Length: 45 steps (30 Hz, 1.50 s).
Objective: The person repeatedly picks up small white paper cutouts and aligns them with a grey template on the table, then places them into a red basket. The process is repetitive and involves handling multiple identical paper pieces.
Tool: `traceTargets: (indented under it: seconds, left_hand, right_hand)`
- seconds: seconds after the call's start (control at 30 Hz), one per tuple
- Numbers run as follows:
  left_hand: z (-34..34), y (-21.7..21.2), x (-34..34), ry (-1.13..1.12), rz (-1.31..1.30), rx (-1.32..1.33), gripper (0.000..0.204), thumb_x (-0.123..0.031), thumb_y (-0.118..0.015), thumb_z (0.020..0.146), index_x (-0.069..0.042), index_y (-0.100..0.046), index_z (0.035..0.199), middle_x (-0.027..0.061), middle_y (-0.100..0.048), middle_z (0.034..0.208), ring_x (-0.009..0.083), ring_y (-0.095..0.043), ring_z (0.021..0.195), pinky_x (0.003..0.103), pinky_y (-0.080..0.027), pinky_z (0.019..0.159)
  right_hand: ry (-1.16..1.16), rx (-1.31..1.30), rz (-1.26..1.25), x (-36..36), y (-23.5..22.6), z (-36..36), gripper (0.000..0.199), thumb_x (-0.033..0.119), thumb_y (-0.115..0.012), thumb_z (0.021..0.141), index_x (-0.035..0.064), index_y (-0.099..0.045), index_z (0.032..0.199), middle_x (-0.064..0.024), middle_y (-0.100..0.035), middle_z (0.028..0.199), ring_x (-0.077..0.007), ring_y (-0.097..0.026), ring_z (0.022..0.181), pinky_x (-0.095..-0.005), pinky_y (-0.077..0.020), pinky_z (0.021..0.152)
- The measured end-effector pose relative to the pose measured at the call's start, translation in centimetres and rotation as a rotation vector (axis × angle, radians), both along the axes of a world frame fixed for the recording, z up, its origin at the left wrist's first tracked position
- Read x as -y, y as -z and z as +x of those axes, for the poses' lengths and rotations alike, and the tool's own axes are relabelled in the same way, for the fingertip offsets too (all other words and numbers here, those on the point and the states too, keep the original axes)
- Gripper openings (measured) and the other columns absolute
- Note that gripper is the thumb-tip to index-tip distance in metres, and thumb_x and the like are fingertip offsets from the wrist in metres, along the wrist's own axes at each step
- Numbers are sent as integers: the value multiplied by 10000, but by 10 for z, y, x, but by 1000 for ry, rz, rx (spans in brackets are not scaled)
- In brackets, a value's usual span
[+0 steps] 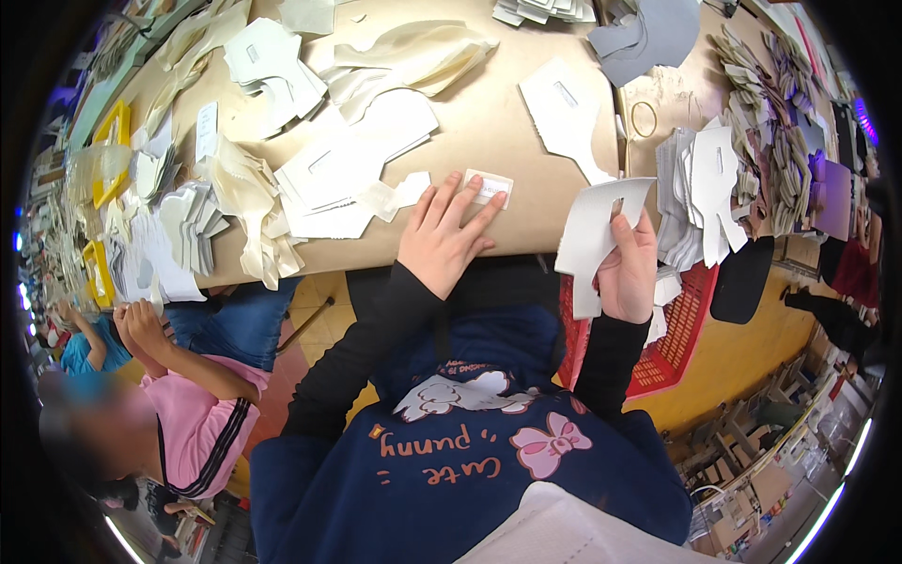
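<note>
Pinching a pale cut piece (584,228) by the tabletop's (537,209) edge, the right hand (628,274) is perhaps risking creases through oversqueezing. The left hand (445,237) is resting spread fingers on a small label (492,186).

fingers of the left hand (443,242) hid part of a small label (495,192), the slotted white panel (590,230) covered some fingers of the right hand (629,273), the right sleeve (607,365) blocked part of a red basket (678,343), and a co-worker's head (99,423) was blurred.
</note>
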<state>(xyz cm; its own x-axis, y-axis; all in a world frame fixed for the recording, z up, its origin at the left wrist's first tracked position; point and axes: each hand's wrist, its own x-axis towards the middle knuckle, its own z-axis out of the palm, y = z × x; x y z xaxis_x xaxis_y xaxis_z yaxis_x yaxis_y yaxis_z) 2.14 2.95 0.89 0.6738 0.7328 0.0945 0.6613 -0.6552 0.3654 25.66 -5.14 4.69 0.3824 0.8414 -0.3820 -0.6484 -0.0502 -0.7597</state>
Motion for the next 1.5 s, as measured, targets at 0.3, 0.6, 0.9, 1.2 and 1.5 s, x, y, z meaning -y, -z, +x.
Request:
traceTargets:
  seconds: [0.3, 0.6, 0.9, 1.2, 1.5]
  left_hand:
    - [27, -3, 31, -193, -108, -85, 675, -527, -623, 905, -304, -470, 1523, 145, -396, 1519, 379, -302, 1449, 589, -246, 1162]
    - [-14, -22, -14, -501, -1093, 1141, 291, -77, -605, 985, -34, -606, 1273, 150, -684, 1112, 229, -669, 1006, 305, -506, 892]
    - [-10, -13, -34, -374, -678, 558, 106, -65, -772, 863, -11, -718, 937, 46, -680, 779, 108, -621, 635, 243, -483, 580]
    - [-11, -11, -31, -458, -703, 517, 120, -27, -766, 875, 31, -735, 975, 41, -697, 793, 72, -589, 664, 218, -485, 633]
    - [-10, -8, -32, -470, -700, 503, 122, -26, -771, 869, 30, -737, 972, 31, -685, 762, 63, -577, 652, 211, -477, 623]
  right_hand:
    - [31, 833, -42, -11, -3, -11, 185, 81, -511, 1062, -10, -573, 1210, -92, -647, 1169, -153, -604, 1098, -302, -436, 1003]
    - [-406, 1154, -28, -36, -9, -36, 353, 14, -702, 916, 56, -641, 1261, -117, -695, 1062, -205, -665, 880, -292, -517, 752]
    - [-461, 1100, -179, -53, 10, -39, 137, 37, -764, 854, 33, -734, 988, -97, -695, 877, -172, -645, 673, -284, -507, 620]
    - [-438, 1161, -158, -59, 21, -41, 124, 61, -793, 827, 37, -738, 936, -72, -684, 840, -176, -647, 658, -280, -502, 605]
    - [-435, 1175, -163, -58, 21, -40, 132, 44, -791, 824, 34, -732, 942, -75, -672, 832, -173, -651, 660, -276, -501, 601]
